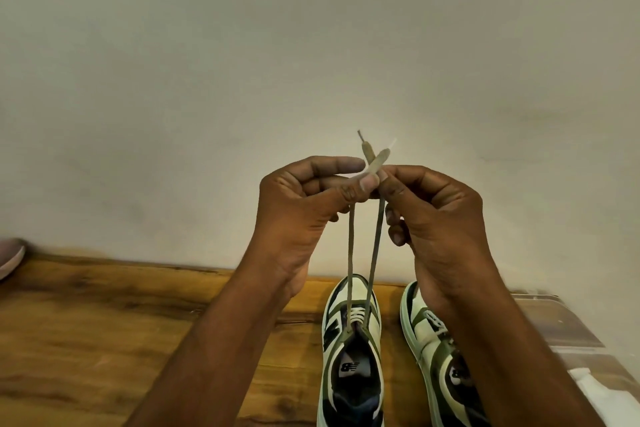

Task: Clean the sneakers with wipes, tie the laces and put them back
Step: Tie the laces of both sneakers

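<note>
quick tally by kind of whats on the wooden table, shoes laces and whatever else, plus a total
sneakers: 2, the left sneaker and the right sneaker
lace ends held up: 2, one in the left hand, one in the right hand, crossed at the lace tips
white wipe: 1
pink thing at left edge: 1
total: 6

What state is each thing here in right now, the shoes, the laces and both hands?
Left sneaker: upright on the wooden floor, untied.
Laces: both ends pulled up taut, crossed at the top.
Right sneaker: on the floor beside it, partly hidden; laces unclear.
Left hand: pinching a lace end.
Right hand: pinching the other lace end.
</note>
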{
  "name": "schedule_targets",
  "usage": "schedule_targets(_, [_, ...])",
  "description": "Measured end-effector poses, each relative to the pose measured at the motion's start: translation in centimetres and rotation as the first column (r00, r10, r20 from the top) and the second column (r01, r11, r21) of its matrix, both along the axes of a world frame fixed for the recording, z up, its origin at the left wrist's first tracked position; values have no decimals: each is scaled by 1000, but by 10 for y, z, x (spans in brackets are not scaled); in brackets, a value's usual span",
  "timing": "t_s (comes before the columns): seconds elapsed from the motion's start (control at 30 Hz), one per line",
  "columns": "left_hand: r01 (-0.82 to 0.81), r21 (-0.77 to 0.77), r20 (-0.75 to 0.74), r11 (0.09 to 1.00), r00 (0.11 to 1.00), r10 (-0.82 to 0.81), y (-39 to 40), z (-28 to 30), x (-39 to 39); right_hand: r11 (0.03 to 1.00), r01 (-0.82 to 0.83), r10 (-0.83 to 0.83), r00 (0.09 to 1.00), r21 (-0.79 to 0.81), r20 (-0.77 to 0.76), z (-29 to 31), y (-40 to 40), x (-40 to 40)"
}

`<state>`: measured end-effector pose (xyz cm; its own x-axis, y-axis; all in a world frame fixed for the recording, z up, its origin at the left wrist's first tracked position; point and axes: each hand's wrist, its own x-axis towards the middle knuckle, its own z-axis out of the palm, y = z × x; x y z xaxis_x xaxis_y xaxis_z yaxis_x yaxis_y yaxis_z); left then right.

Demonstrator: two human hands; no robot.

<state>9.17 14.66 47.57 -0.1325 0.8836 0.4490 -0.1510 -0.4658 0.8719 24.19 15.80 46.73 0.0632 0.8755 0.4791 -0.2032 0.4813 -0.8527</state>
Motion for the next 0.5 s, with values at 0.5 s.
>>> schedule_targets(0.5, [-81, -109, 5, 991, 997, 82, 1, -3, -7, 903, 182, -347, 844, 390, 409, 5, -5, 10])
